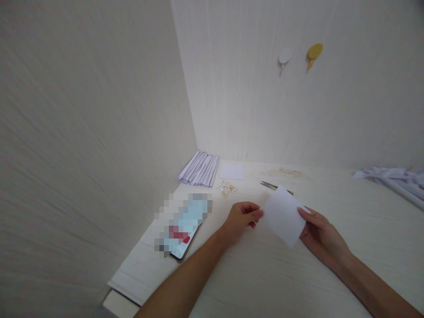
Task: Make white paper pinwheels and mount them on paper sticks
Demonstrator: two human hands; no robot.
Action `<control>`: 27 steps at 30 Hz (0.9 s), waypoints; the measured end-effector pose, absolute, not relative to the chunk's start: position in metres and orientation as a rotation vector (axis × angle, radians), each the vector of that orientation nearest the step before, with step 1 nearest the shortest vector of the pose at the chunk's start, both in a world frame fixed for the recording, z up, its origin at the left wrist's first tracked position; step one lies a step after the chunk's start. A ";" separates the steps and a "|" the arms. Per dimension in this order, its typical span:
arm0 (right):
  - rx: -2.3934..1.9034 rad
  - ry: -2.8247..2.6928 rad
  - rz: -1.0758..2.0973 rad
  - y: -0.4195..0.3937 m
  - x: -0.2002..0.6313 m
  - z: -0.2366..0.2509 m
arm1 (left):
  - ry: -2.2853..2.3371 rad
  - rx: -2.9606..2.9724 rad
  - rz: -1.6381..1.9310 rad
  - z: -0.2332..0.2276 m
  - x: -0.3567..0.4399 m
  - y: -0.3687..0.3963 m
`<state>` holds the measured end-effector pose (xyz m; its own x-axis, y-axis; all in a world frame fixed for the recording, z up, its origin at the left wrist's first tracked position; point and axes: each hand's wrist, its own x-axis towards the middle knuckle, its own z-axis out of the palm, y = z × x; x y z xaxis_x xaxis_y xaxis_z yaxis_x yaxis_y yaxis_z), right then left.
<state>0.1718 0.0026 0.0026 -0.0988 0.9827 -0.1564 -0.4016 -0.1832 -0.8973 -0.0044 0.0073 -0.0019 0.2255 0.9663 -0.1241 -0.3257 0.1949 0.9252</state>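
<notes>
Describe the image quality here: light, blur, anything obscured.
Head view: soft, dim light, the left wall darkening toward the lower left; head view: pixelation covers most of the phone; head view: slight softness, leaving the small white pieces indistinct; head view: white sheet shows no strong glare.

Phone (186, 227) (screen lit) on tabletop (241, 278), white hook (284, 56), yellow hook (314, 51) on wall (245, 88)

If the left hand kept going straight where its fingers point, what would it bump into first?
The white sheet of paper: the left hand seems to touch its corner. Beyond that, probably the right hand, though depth is unclear.
</notes>
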 end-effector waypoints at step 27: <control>-0.878 -0.907 1.568 -0.002 0.176 0.004 | 0.632 0.636 1.169 0.003 -0.006 0.006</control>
